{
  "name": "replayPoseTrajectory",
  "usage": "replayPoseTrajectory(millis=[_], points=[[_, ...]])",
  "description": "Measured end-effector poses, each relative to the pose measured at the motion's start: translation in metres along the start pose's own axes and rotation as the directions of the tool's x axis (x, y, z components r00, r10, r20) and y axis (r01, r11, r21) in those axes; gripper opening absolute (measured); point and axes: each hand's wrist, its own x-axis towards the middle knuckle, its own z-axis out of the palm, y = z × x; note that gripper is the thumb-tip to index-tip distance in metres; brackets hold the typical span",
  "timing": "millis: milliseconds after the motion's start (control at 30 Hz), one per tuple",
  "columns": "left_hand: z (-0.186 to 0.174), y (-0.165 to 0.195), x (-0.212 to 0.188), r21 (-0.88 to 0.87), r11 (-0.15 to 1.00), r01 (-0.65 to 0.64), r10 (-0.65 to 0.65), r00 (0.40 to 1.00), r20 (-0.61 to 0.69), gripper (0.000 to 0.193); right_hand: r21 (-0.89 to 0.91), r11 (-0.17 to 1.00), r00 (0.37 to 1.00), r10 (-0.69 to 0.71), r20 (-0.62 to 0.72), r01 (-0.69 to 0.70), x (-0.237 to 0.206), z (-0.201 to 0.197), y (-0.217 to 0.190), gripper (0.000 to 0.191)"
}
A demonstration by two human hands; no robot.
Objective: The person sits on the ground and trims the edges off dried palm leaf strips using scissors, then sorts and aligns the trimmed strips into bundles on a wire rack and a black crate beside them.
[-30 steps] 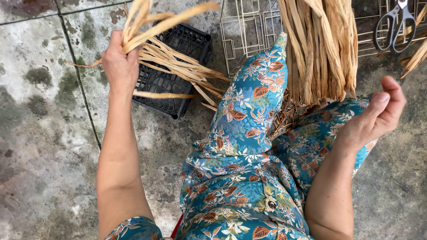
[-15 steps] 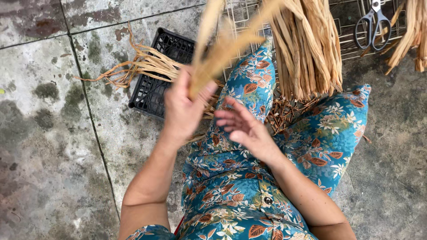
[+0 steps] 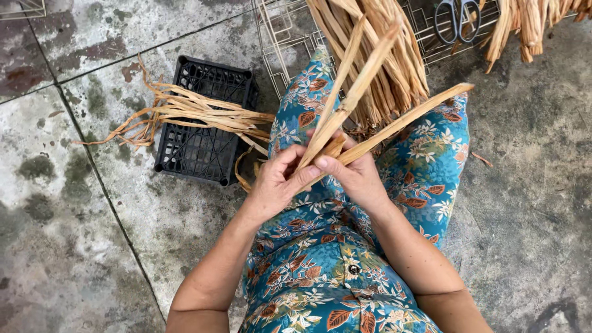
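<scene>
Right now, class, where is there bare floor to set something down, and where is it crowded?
Free: the stained concrete floor left of the black plastic crate, and right of the floral-clothed knee. Crowded: the wire rack with dried leaf strips and scissors.

Black crate (image 3: 203, 132), scissors (image 3: 457, 18), wire rack (image 3: 277, 31)

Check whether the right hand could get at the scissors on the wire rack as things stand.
Probably not right away. The right hand is gripping the dried strips together with the left hand, and the scissors lie beyond the raised knee, past the bundle.
</scene>
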Motion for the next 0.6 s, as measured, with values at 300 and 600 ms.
replayPoseTrajectory(millis=[300,600], points=[[0.003,0.001,-0.015,0.239,0.965,-0.104,0.113,0.993,-0.027,0.027,0.463,0.886,0.968,0.107,-0.227,0.011,-0.002,-0.046,-0.017,0.055],[-0.021,0.024,-0.026,0.376,0.917,-0.135,0.032,0.963,0.267,0.053,0.416,0.907,0.976,0.026,-0.217,0.068,-0.016,-0.069,-0.029,0.050]])
